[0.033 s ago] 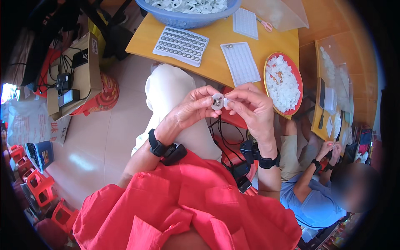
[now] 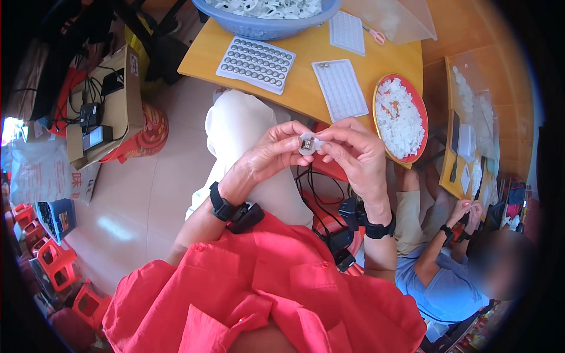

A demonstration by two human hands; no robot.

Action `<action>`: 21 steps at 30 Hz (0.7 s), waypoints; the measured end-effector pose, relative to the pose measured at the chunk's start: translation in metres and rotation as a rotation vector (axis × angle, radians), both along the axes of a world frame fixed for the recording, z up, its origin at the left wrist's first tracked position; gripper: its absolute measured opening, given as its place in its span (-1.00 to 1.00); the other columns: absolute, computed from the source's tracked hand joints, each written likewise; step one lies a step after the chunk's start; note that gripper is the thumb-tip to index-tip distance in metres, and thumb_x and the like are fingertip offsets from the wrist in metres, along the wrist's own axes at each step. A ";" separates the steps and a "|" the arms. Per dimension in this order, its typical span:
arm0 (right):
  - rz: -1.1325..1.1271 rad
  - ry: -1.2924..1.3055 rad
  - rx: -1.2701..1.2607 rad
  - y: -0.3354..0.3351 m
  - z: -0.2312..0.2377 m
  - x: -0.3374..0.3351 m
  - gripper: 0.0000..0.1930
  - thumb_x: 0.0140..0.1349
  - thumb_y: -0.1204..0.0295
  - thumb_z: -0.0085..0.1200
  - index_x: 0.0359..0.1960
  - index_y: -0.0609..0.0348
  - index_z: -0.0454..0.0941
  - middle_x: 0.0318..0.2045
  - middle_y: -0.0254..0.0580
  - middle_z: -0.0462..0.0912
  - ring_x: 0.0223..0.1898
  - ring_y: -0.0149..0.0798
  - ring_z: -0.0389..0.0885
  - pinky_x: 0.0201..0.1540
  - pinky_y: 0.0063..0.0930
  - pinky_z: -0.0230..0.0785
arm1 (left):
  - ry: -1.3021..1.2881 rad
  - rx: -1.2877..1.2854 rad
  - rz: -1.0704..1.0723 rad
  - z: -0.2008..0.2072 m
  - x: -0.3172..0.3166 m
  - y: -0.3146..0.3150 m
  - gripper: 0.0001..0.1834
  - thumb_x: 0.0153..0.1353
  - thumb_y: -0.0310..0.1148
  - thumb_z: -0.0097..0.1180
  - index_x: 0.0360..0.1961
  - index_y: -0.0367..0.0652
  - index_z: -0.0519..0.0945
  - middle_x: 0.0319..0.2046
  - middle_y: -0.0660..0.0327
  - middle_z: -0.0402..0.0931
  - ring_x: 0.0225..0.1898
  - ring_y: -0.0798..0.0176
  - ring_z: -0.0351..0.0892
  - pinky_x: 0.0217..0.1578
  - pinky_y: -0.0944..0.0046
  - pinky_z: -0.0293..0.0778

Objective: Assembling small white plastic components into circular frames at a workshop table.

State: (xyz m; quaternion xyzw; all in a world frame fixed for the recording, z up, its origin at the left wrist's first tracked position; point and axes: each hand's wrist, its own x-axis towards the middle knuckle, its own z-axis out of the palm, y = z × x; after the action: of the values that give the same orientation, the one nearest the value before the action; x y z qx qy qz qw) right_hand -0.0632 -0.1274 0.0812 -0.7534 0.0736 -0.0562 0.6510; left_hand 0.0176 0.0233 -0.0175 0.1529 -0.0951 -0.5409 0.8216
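Above my lap, my left hand (image 2: pixel 281 149) pinches a small round whitish plastic piece (image 2: pixel 306 143) with metal parts in its middle. Close against its right side, my right hand (image 2: pixel 357 153) has thumb and fingers closed on a small white tab. Whether that tab is joined to the round piece, I cannot tell. On the table in front lies a white tray (image 2: pixel 256 63) filled with rows of silver button cells. Right of it, a second white tray (image 2: pixel 339 91) has only a few cells in one corner.
A blue basin (image 2: pixel 268 25) of white plastic pieces stands at the table's far side. Near the right edge are a red oval tray (image 2: pixel 419 141) of small white pieces, scissors (image 2: pixel 377 37) and another white tray (image 2: pixel 346 34). A co-worker (image 2: pixel 438 276) sits at right; a cardboard box (image 2: pixel 132 100) stands left.
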 end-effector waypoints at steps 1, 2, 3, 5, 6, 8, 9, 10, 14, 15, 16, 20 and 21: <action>0.033 -0.039 -0.106 0.002 0.000 0.001 -0.86 0.07 0.68 0.06 -0.30 0.31 0.51 -0.39 -0.26 0.52 -0.40 -0.52 0.56 -0.42 -0.71 0.40 | 0.002 0.002 0.001 0.001 0.000 0.000 -0.71 0.10 -0.32 0.18 -0.19 -0.20 0.45 -0.27 0.15 0.51 -0.34 0.31 0.56 -0.27 0.36 0.56; 0.034 -0.037 -0.104 0.005 0.002 0.001 -0.86 0.07 0.68 0.06 -0.30 0.31 0.51 -0.39 -0.26 0.52 -0.40 -0.52 0.56 -0.42 -0.71 0.40 | -0.003 0.000 -0.010 0.002 0.000 0.001 -0.71 0.10 -0.32 0.18 -0.19 -0.21 0.45 -0.28 0.15 0.51 -0.34 0.33 0.56 -0.28 0.37 0.56; 0.010 -0.030 -0.141 0.009 0.005 0.001 -0.85 0.05 0.69 0.07 -0.32 0.30 0.52 -0.41 -0.26 0.52 -0.42 -0.53 0.54 -0.43 -0.71 0.39 | -0.008 -0.002 -0.022 0.002 0.001 0.001 -0.71 0.10 -0.31 0.18 -0.20 -0.21 0.45 -0.28 0.15 0.51 -0.35 0.34 0.55 -0.29 0.38 0.56; -0.015 -0.022 -0.178 0.011 0.006 0.000 -0.85 0.02 0.71 0.09 -0.33 0.30 0.53 -0.42 -0.26 0.53 -0.43 -0.54 0.53 -0.44 -0.71 0.39 | -0.005 0.011 -0.031 0.000 0.001 0.002 -0.71 0.10 -0.31 0.18 -0.20 -0.22 0.45 -0.30 0.15 0.52 -0.36 0.35 0.55 -0.30 0.39 0.56; -0.020 0.022 -0.151 0.011 0.005 0.000 -0.84 -0.01 0.72 0.10 -0.35 0.30 0.54 -0.44 -0.27 0.53 -0.44 -0.53 0.53 -0.45 -0.71 0.38 | -0.004 0.023 -0.040 0.000 0.000 0.002 -0.70 0.10 -0.31 0.18 -0.20 -0.23 0.46 -0.31 0.16 0.52 -0.37 0.36 0.56 -0.31 0.39 0.56; -0.027 0.067 -0.124 0.010 0.006 -0.001 -0.84 -0.03 0.73 0.11 -0.37 0.30 0.54 -0.45 -0.27 0.53 -0.45 -0.53 0.53 -0.46 -0.71 0.37 | -0.013 0.020 -0.051 0.000 0.001 0.002 -0.71 0.10 -0.31 0.18 -0.21 -0.23 0.46 -0.33 0.16 0.53 -0.38 0.36 0.56 -0.32 0.40 0.55; 0.010 0.052 -0.195 0.008 0.008 0.000 -0.84 -0.04 0.73 0.12 -0.39 0.30 0.54 -0.46 -0.28 0.54 -0.45 -0.52 0.53 -0.46 -0.70 0.36 | -0.022 0.018 -0.061 0.000 0.001 0.002 -0.71 0.10 -0.31 0.18 -0.21 -0.24 0.46 -0.35 0.16 0.53 -0.39 0.37 0.56 -0.33 0.40 0.55; 0.047 0.036 -0.265 0.007 0.009 0.000 -0.85 -0.05 0.73 0.13 -0.40 0.31 0.55 -0.46 -0.28 0.54 -0.45 -0.51 0.53 -0.46 -0.69 0.35 | -0.021 0.018 -0.062 0.001 0.001 0.002 -0.71 0.10 -0.31 0.18 -0.21 -0.24 0.46 -0.35 0.16 0.53 -0.39 0.37 0.56 -0.33 0.40 0.55; 0.087 -0.032 -0.274 0.006 0.010 0.002 -0.85 -0.05 0.73 0.13 -0.40 0.30 0.55 -0.46 -0.29 0.54 -0.45 -0.50 0.53 -0.45 -0.68 0.35 | -0.049 0.036 -0.071 0.001 0.000 0.001 -0.72 0.10 -0.31 0.17 -0.22 -0.24 0.47 -0.38 0.17 0.54 -0.41 0.37 0.56 -0.34 0.41 0.54; 0.101 -0.054 -0.297 0.005 0.011 0.003 -0.85 -0.05 0.73 0.13 -0.40 0.30 0.55 -0.47 -0.29 0.53 -0.45 -0.50 0.53 -0.44 -0.67 0.35 | -0.053 0.038 -0.070 0.000 0.001 0.001 -0.72 0.10 -0.31 0.17 -0.22 -0.24 0.47 -0.38 0.17 0.54 -0.42 0.37 0.57 -0.34 0.41 0.55; 0.113 -0.075 -0.323 0.004 0.012 0.003 -0.85 -0.05 0.73 0.13 -0.40 0.30 0.56 -0.47 -0.29 0.53 -0.44 -0.50 0.52 -0.43 -0.67 0.36 | -0.052 0.038 -0.071 0.000 0.001 0.001 -0.72 0.10 -0.31 0.17 -0.22 -0.24 0.47 -0.38 0.17 0.54 -0.42 0.37 0.57 -0.34 0.41 0.55; 0.116 -0.057 -0.279 0.007 0.011 0.002 -0.85 -0.04 0.73 0.12 -0.40 0.29 0.57 -0.47 -0.30 0.52 -0.46 -0.49 0.52 -0.44 -0.67 0.35 | -0.061 0.045 -0.087 -0.004 0.002 0.001 -0.72 0.10 -0.31 0.17 -0.22 -0.23 0.48 -0.39 0.17 0.54 -0.41 0.34 0.58 -0.34 0.40 0.55; 0.112 -0.052 -0.301 0.006 0.010 0.003 -0.85 -0.03 0.73 0.11 -0.40 0.29 0.57 -0.47 -0.30 0.51 -0.46 -0.49 0.52 -0.45 -0.67 0.35 | -0.068 0.055 -0.091 -0.005 0.002 0.001 -0.72 0.10 -0.31 0.18 -0.22 -0.22 0.48 -0.39 0.17 0.55 -0.41 0.34 0.58 -0.34 0.40 0.55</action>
State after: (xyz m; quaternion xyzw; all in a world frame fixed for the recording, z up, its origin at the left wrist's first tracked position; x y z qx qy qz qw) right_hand -0.0606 -0.1211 0.0915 -0.8436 0.0055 -0.0498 0.5347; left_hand 0.0193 0.0246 -0.0223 0.1894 -0.1150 -0.5744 0.7880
